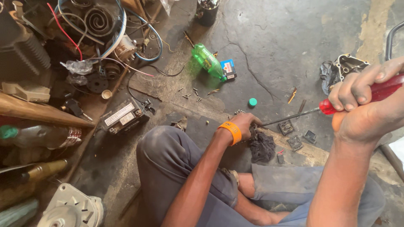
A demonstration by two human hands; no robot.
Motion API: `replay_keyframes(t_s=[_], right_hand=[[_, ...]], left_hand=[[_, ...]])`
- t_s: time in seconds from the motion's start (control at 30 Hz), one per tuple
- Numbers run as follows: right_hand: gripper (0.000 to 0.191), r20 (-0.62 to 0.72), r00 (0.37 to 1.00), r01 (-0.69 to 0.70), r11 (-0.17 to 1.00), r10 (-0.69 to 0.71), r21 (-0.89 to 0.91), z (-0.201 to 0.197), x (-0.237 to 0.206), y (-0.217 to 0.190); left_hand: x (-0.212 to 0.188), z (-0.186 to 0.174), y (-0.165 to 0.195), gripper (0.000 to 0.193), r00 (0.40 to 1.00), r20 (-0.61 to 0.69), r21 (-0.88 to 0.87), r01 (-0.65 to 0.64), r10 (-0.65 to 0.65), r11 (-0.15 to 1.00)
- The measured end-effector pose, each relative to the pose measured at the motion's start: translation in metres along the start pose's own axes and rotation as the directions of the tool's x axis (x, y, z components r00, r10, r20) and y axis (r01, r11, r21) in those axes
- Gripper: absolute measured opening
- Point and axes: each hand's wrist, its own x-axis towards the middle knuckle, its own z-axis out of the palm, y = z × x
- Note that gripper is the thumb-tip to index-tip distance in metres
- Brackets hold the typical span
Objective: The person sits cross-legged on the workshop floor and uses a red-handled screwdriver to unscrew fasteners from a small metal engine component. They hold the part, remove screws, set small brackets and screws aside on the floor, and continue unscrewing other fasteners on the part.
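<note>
My right hand (365, 104) is closed around the red handle of a long screwdriver (294, 116), near the right edge of the view. Its metal shaft runs down-left to my left hand (245, 124). That hand, with an orange band on its wrist, reaches past my bent knee and presses down on a small part on the floor, where the screwdriver tip meets it. What the fingers hold is hidden. A dark rag (262, 146) lies just beside that hand.
Loose screws (190, 93), a green plastic bottle (207, 62), a small blue box (228, 68), a green cap (252, 102) and small square metal parts (294, 142) lie on the cracked concrete floor. Wires, coils, a black box (123, 115) and machine parts crowd the left.
</note>
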Motion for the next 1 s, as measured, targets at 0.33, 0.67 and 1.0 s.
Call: replay_keyframes(t_s=[0.33, 0.67, 1.0], right_hand=[[0.031, 0.014, 1.0, -0.022, 0.999, 0.023, -0.046, -0.002, 0.002, 0.008], [0.036, 0.057, 0.997, -0.047, 0.998, 0.049, -0.05, -0.005, 0.002, 0.014], [0.045, 0.443, 0.836, -0.461, 0.852, 0.323, 0.249, -0.037, 0.057, 0.025]], left_hand=[[-0.001, 0.001, 0.001, 0.054, 0.999, -0.03, -0.006, 0.029, -0.029, 1.0], [0.0, 0.001, 0.001, 0.052, 0.998, -0.032, 0.051, 0.064, -0.063, 0.997], [0.0, 0.006, 0.0, 0.052, 1.0, -0.021, 0.083, 0.024, -0.023, 0.996]])
